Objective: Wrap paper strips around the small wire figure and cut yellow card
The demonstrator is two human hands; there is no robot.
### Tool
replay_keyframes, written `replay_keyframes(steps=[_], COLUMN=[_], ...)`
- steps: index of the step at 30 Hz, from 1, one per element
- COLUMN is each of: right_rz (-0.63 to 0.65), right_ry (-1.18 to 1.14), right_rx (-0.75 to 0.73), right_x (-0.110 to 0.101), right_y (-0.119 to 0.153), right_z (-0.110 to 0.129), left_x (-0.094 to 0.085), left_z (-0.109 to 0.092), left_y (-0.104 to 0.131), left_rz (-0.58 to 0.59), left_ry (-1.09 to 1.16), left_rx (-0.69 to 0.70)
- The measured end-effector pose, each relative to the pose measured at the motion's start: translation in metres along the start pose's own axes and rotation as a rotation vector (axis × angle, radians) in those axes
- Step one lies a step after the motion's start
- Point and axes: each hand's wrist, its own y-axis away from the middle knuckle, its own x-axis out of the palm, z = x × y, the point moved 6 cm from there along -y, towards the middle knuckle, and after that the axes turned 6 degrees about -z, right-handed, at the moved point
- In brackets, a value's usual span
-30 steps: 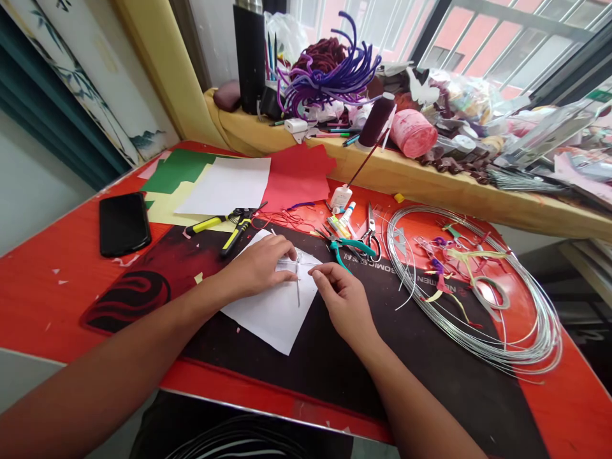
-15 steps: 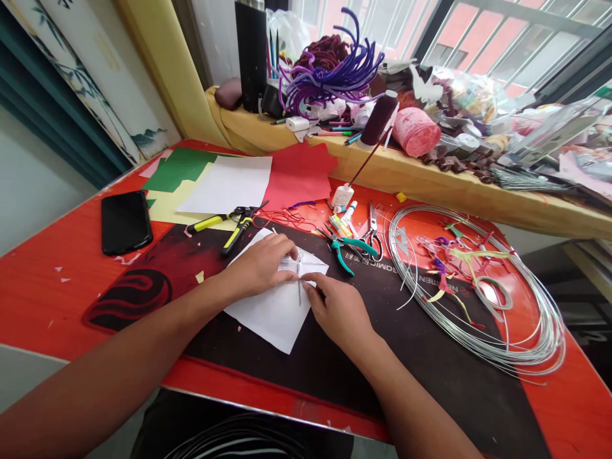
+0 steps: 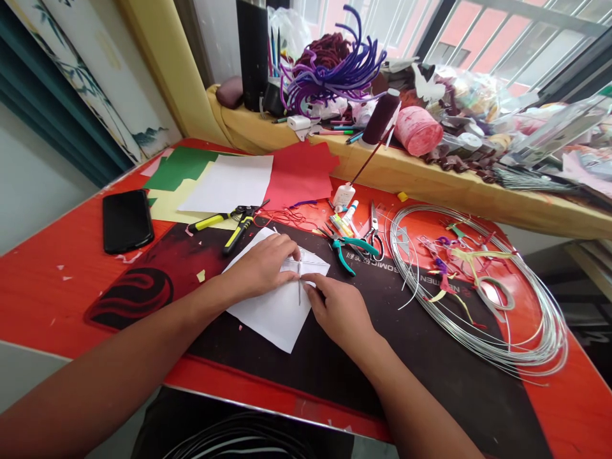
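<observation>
A sheet of white paper (image 3: 275, 324) lies at a slant on the dark desk mat (image 3: 363, 382). On it rests a thin grey wire piece (image 3: 299, 294), one length running toward me and another crossing toward the right corner. My left hand (image 3: 268, 262) pinches the wire near the crossing, its thumb and forefinger drawn together. From the right, my right hand (image 3: 342, 309) closes thumb and forefinger on the same wire, just below the left fingertips. The fingers partly cover the crossing, so its exact shape is hidden.
Yellow-handled pliers (image 3: 234, 236), teal pliers (image 3: 347, 252) and scissors (image 3: 375, 236) lie beyond the paper. A large wire coil (image 3: 535, 344) takes up the right side. A phone (image 3: 127, 221) and coloured paper (image 3: 301, 175) are to the left and back, near a glue bottle (image 3: 343, 196).
Both hands keep practically the same grip and place on the wire. The whole view has shifted very slightly.
</observation>
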Motion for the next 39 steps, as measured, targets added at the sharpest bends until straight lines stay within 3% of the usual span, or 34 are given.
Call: replay_keyframes(steps=[25,33,39], right_rz=[-0.011,-0.075,-0.164], right_ry=[-0.052,-0.177,-0.366], right_rx=[-0.034,-0.022,0.029], right_x=[0.0,-0.002,-0.006], right_y=[0.0,0.0,-0.001], right_z=[-0.001,-0.002,-0.006], left_x=[-0.002,0.003,-0.005], left_z=[0.012,0.01,0.011], left_y=[-0.001,-0.004,-0.005], left_rz=[-0.014,-0.034,-0.131], left_ry=[0.059,-0.103,-0.052], left_rx=[-0.054,-0.054,-0.107])
